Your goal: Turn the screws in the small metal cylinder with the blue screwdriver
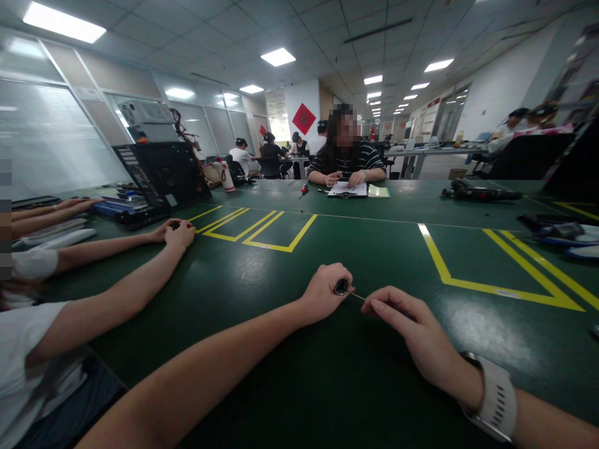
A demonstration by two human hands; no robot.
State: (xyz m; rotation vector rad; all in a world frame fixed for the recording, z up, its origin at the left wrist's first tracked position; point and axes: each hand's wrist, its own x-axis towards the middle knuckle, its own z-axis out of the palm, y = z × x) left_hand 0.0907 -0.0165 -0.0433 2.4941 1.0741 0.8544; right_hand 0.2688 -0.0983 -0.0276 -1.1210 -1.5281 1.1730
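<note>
My left hand (327, 292) is closed round a small dark cylindrical part (341, 286), its round open end facing me. My right hand (402, 318), with a watch on the wrist, pinches the near end of a thin metal rod (358, 297). The rod runs from the right fingertips to the left hand, beside the cylindrical part. Whether its far end touches the part is too small to tell. Both hands are above the green table (281, 386), a short way apart.
Yellow tape outlines (269, 246) mark the table. A person's hands (180, 233) hold a small dark object at left. Across the table, another person sits by a clipboard (347, 189), near a red screwdriver (304, 190). A black tool (482, 191) lies at the right.
</note>
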